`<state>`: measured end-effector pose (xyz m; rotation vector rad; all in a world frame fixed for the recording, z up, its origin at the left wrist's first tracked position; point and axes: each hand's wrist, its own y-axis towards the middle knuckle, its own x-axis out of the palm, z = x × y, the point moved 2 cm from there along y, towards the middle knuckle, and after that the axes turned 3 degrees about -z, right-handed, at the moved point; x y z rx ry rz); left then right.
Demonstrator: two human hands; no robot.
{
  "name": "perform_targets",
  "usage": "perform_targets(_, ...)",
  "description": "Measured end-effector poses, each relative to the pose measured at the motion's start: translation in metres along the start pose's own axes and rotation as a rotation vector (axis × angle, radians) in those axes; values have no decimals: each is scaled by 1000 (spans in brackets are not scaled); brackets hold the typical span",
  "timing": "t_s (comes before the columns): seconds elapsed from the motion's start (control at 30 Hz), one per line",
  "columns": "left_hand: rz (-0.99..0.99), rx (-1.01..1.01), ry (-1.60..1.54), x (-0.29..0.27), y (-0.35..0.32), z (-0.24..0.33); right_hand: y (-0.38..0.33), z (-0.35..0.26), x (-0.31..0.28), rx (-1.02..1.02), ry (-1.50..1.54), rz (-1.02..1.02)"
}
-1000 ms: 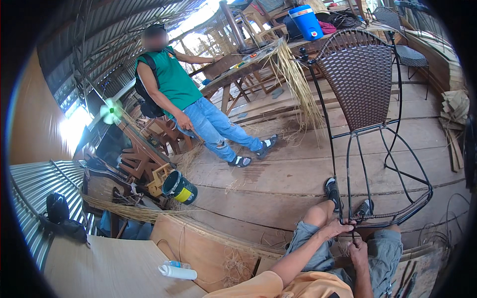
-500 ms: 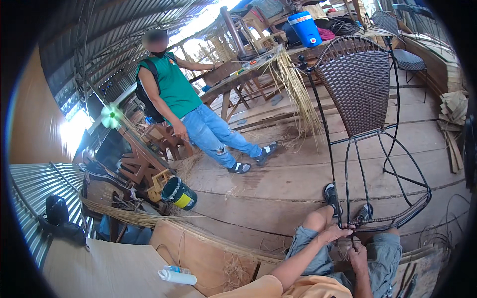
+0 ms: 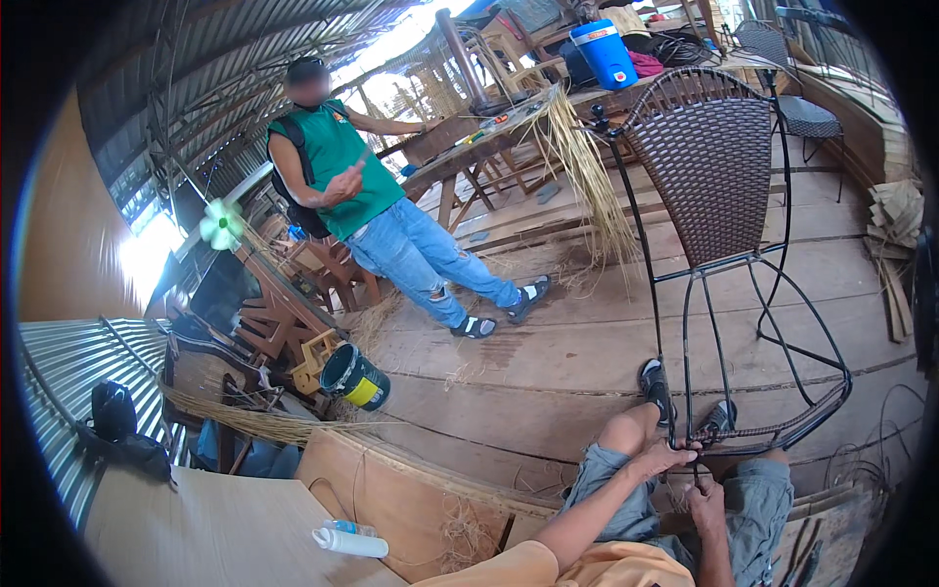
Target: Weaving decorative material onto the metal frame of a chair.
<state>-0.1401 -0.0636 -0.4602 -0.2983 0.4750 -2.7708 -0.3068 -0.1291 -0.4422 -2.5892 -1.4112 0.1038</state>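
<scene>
A black metal chair frame (image 3: 782, 293) with a brown woven back (image 3: 709, 161) stands on the plank floor in front of me. A strip of brown weave (image 3: 773, 430) runs along its lower front bar. My left hand (image 3: 665, 456) grips the strand at that bar, fingers closed around it. Just below, my right hand (image 3: 706, 499) pinches the same woven strand. My knees in grey shorts (image 3: 763, 499) sit under the frame, my feet beside its legs.
A person in a green vest and jeans (image 3: 377, 210) stands at the left by a wooden workbench (image 3: 469, 132) draped with straw-coloured fibre (image 3: 587, 176). A black and yellow bucket (image 3: 354, 377), a plastic bottle (image 3: 350, 539) on a board, a blue cooler (image 3: 604, 54).
The standing person has stepped closer and raised a hand. My hands have stayed at the chair's lower bar, shifting only slightly along the weave.
</scene>
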Motion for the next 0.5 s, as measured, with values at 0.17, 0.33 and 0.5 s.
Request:
perform_targets(0.17,-8,55,-8,2,1,0,-2,-7,2,42,6,-6)
perform_targets(0.33,-16,46,-18,-2,4,-7,1,-4,1,-61,-56,0)
perform_targets(0.5,-8,65,-9,-1,5,-8,1,3,1,-7,-23,4)
